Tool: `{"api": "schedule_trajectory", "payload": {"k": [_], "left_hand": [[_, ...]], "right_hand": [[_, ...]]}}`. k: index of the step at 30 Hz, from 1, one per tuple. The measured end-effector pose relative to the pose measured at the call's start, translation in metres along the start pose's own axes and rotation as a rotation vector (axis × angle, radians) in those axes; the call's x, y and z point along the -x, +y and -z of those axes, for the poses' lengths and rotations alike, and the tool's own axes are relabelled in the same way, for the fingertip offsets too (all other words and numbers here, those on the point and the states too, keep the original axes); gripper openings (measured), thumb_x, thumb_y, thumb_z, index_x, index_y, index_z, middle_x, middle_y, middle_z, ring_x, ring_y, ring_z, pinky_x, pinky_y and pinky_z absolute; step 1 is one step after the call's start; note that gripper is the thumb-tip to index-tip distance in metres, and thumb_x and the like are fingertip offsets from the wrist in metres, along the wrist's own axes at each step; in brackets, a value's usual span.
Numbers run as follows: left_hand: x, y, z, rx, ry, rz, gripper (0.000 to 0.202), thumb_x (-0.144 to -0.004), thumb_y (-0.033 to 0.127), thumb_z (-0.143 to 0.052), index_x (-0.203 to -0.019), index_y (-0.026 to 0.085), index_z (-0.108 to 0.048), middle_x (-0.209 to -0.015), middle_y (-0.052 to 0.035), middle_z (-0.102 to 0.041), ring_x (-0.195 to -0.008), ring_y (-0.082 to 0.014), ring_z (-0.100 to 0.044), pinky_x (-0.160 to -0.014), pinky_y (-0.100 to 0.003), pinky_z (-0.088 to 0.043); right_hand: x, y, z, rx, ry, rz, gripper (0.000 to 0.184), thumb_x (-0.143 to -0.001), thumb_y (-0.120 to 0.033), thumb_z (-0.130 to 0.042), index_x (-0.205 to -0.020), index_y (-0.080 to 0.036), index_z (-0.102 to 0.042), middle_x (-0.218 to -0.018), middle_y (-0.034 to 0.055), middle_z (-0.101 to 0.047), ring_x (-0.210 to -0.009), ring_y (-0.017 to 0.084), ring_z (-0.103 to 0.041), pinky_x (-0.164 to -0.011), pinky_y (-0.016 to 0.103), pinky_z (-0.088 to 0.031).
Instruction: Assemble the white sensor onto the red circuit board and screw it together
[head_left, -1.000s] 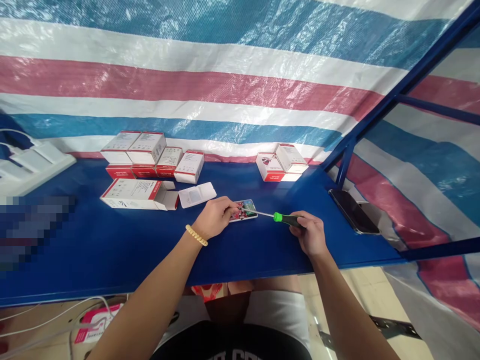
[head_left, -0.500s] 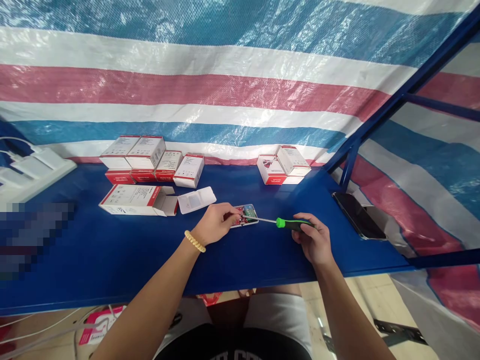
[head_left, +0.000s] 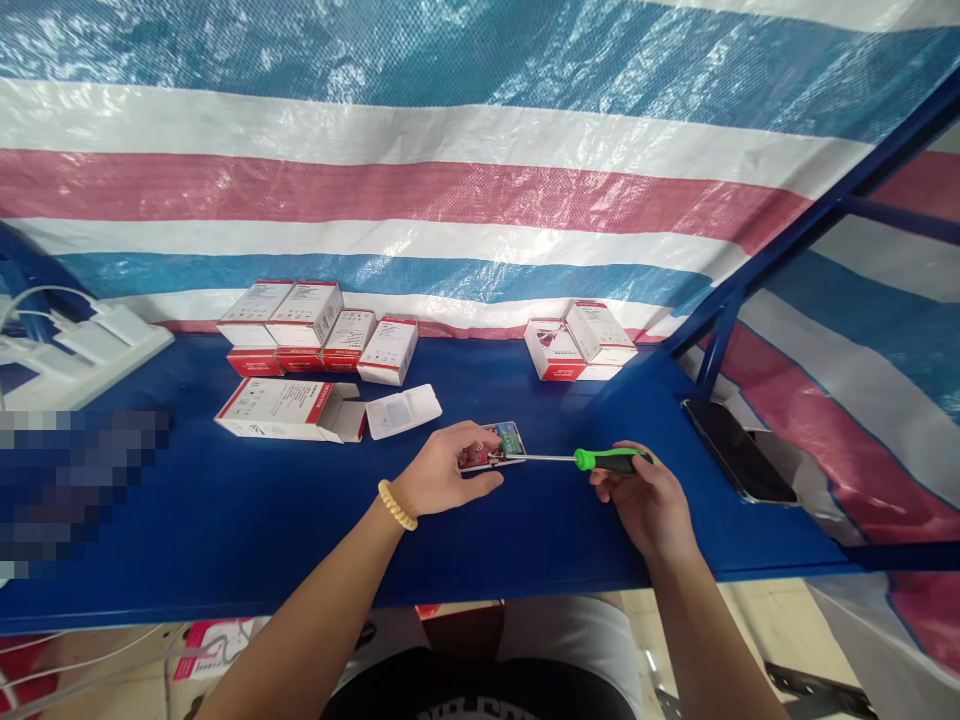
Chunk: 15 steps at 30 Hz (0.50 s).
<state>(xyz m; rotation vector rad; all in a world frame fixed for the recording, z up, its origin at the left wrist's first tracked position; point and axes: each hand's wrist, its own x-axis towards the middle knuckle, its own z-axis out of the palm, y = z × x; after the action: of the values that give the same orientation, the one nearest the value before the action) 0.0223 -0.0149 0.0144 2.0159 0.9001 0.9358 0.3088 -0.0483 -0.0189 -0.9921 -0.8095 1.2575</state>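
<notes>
Half covered by the person's left hand (head_left: 450, 468), a small white gadget (head_left: 512, 439) lies on the blue table (head_left: 540, 540), its green and red insides facing up. That hand is loosely spread: the thumb stands apart, out over the table, while the other fingers bend over the gadget's left part (whether they pinch anything tiny, I cannot tell from where I stand). The right hand (head_left: 651, 500) is wrapped round the black and green handle of a screwdriver (head_left: 611, 460), thumb along the top and fingers curled below. The screwdriver is nearly level, its thin shaft pointing left, and its tip reaches over the insides near the left fingertips; whether it sits on a screw is too small to make out. A pale yellow twisted band (head_left: 396, 508) rings the left wrist. Just beyond that hand rests a flat white cover (head_left: 405, 411), right beside the loose flap of a long box (head_left: 277, 408). Behind these, a cluster of red and white boxes (head_left: 305, 312) stands in front of the striped sheet (head_left: 420, 190), with a smaller group of boxes (head_left: 600, 330) farther right. A dark phone (head_left: 739, 450) lies near the table's right end, and a white power strip (head_left: 139, 358), plugs in it, sits at the far left.
</notes>
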Motion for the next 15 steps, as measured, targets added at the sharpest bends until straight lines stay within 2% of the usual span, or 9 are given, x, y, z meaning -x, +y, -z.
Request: {"api": "schedule_trajectory", "payload": {"k": [3, 6, 11, 13, 15], "left_hand": [[0.004, -0.002, 0.006, -0.096, 0.089, -0.039, 0.044, -0.075, 0.03, -0.072, -0.115, 0.018, -0.058, -0.11, -0.0078, -0.063, -0.09, -0.017, -0.061, -0.078, -0.029, -0.052], [0.007, -0.008, 0.011, -0.322, 0.201, -0.056, 0.038, -0.078, 0.028, -0.068, -0.113, 0.016, -0.059, -0.11, -0.0094, -0.064, -0.1, -0.0209, -0.061, -0.086, -0.034, -0.052], [0.011, -0.022, 0.025, -0.585, 0.494, -0.062, 0.021, -0.081, 0.024, -0.062, -0.1, 0.015, -0.065, -0.101, -0.0089, -0.066, -0.098, -0.0225, -0.06, -0.09, -0.038, -0.05], [0.012, -0.026, 0.033, -0.646, 0.593, -0.02, 0.019, -0.08, 0.022, -0.061, -0.096, 0.015, -0.066, -0.099, -0.0089, -0.066, -0.096, -0.0231, -0.06, -0.087, -0.038, -0.05], [0.012, -0.03, 0.038, -0.687, 0.631, 0.031, 0.018, -0.079, 0.022, -0.06, -0.094, 0.015, -0.066, -0.097, -0.0086, -0.067, -0.093, -0.0237, -0.06, -0.085, -0.037, -0.05]], "right_hand": [[0.0, -0.005, 0.007, -0.028, 0.074, 0.043, 0.037, -0.068, -0.042, -0.075, -0.092, -0.019, -0.059, -0.07, 0.0094, -0.069, -0.059, 0.022, -0.064, -0.044, 0.026, -0.046], [-0.001, -0.01, 0.021, 0.009, 0.181, 0.111, 0.039, -0.062, -0.037, -0.081, -0.089, -0.019, -0.059, -0.073, 0.0078, -0.069, -0.063, 0.022, -0.067, -0.049, 0.026, -0.049], [-0.004, -0.003, 0.05, 0.214, 0.227, 0.177, 0.046, -0.052, -0.031, -0.089, -0.081, -0.019, -0.055, -0.073, 0.0015, -0.068, -0.067, 0.02, -0.069, -0.059, 0.025, -0.054], [-0.007, 0.003, 0.056, 0.326, 0.212, 0.204, 0.046, -0.052, -0.032, -0.089, -0.08, -0.019, -0.055, -0.078, 0.0025, -0.069, -0.073, 0.019, -0.069, -0.064, 0.025, -0.055], [-0.01, 0.007, 0.057, 0.449, 0.185, 0.224, 0.045, -0.054, -0.036, -0.088, -0.079, -0.018, -0.055, -0.087, 0.0058, -0.07, -0.081, 0.021, -0.069, -0.071, 0.028, -0.057]]}}
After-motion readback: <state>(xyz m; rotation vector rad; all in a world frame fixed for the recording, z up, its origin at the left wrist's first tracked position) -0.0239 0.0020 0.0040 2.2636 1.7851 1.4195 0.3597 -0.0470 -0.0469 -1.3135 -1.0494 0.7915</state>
